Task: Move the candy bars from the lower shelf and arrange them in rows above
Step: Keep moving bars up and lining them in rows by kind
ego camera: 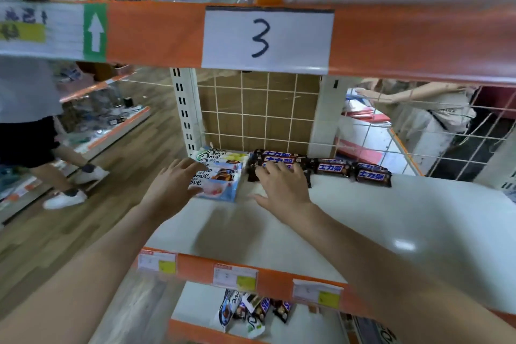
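Observation:
On the white upper shelf (363,218), pale Dove bars (223,173) lie in an overlapping row at the back left. Beside them, dark Snickers bars (332,167) run rightward along the back. My left hand (173,184) lies with spread fingers on the left edge of the Dove row, thumb touching the nearest bar. My right hand (282,187) rests with spread fingers on the leftmost Snickers bars. Neither hand grips anything. On the lower shelf (201,307), a loose pile of Dove and Snickers bars (251,313) shows beneath the orange price rail.
An orange shelf beam with a paper "3" label (268,39) hangs overhead. A wire grid back panel (259,112) closes the shelf behind. A person in white shoes (67,198) stands in the aisle at left; another person's arm (391,95) reaches in at right behind the wire mesh.

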`<state>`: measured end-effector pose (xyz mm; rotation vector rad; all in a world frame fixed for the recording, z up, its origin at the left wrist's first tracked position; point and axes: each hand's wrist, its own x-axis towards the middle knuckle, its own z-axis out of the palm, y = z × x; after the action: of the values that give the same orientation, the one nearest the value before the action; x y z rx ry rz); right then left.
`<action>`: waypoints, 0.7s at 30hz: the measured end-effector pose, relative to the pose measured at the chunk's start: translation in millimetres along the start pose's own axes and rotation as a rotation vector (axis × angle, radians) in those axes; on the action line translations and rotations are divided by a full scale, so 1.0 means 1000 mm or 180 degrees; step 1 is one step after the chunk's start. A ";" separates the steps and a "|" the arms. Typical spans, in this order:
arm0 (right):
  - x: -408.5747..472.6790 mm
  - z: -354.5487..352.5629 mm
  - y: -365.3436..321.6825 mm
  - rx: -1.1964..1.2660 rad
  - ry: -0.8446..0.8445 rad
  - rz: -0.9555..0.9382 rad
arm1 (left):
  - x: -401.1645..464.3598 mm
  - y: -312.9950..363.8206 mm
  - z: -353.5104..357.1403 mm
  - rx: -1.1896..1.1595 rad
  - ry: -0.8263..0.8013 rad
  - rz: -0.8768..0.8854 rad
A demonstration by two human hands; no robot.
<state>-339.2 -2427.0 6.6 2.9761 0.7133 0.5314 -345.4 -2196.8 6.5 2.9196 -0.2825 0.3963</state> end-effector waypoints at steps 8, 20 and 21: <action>-0.061 -0.026 0.039 -0.0294 -0.0006 0.0297 | 0.003 0.059 0.008 -0.0280 -0.0045 0.0419; -0.155 -0.046 0.089 -0.0911 0.0040 0.1023 | -0.013 0.183 0.014 -0.0232 -0.0300 0.1050; -0.163 -0.047 0.091 -0.0924 0.0036 0.1030 | -0.017 0.191 0.014 -0.0246 -0.0311 0.1120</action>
<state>-451.6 -2583.1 9.3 2.8205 0.1334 0.6065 -398.3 -2381.4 17.4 2.8147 -0.8126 0.2827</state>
